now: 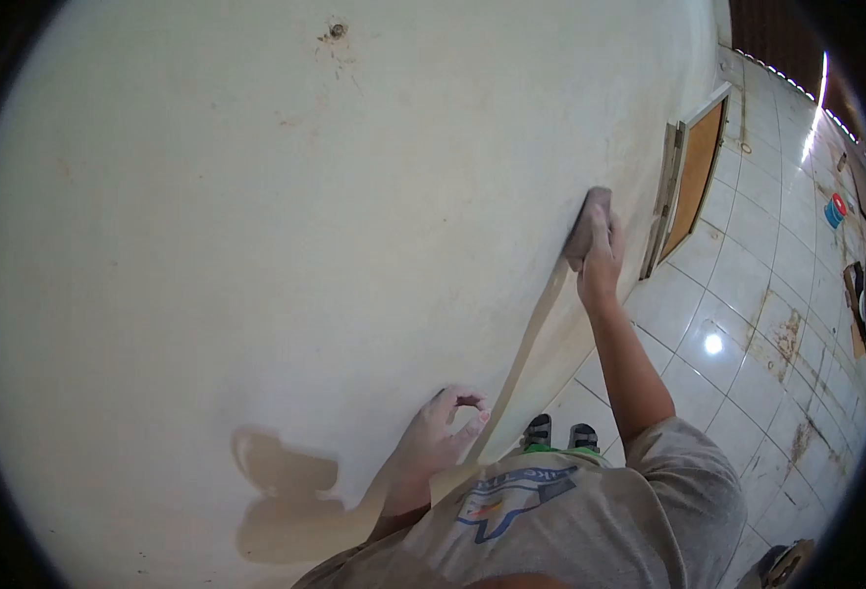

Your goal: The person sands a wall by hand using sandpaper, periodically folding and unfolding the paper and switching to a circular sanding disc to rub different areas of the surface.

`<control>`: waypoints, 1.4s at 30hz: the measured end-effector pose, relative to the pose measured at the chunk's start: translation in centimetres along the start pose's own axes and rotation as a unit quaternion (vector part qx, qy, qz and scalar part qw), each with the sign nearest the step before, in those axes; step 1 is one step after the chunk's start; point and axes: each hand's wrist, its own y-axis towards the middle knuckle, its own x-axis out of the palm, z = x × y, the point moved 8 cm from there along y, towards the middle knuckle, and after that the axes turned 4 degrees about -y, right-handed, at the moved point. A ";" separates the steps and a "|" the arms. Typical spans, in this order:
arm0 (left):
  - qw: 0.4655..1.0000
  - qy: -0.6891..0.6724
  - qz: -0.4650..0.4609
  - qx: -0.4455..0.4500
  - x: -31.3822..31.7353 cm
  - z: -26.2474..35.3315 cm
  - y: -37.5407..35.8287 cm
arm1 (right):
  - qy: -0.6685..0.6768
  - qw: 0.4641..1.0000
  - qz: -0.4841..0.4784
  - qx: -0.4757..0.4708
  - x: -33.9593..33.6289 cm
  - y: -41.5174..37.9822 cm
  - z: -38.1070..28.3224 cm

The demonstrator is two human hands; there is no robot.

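Observation:
My right hand (600,245) is wrapped around a grey-brown sanding block (590,218), its long face against the pale wall (354,216). The arm is stretched out to the right, and a long shadow runs down the wall from the block. Lower down, my left hand (443,432) is close to the same wall, whitened with dust. Its fingers are curved, with a gap between thumb and forefinger and nothing held between them.
A wooden door panel with a light frame (698,172) stands to the right of the wall. Stained white floor tiles (717,344) spread beyond it. A blue and red container (835,210) sits on the floor at far right. My sandalled feet (560,434) are below. The wall has a small dark hole (337,31) near the top.

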 end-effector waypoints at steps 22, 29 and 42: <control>0.995 0.083 -0.025 0.043 0.1 1.3 0.3 | 0.095 0.981 -0.018 0.166 -10.2 3.7 7.5; 0.994 0.098 -0.017 0.037 0.1 1.7 0.3 | -0.036 0.974 -0.176 0.137 -0.2 2.0 4.0; 0.994 0.093 -0.039 0.046 1.3 1.0 1.4 | 0.080 0.952 -0.059 0.290 -8.3 -9.0 13.1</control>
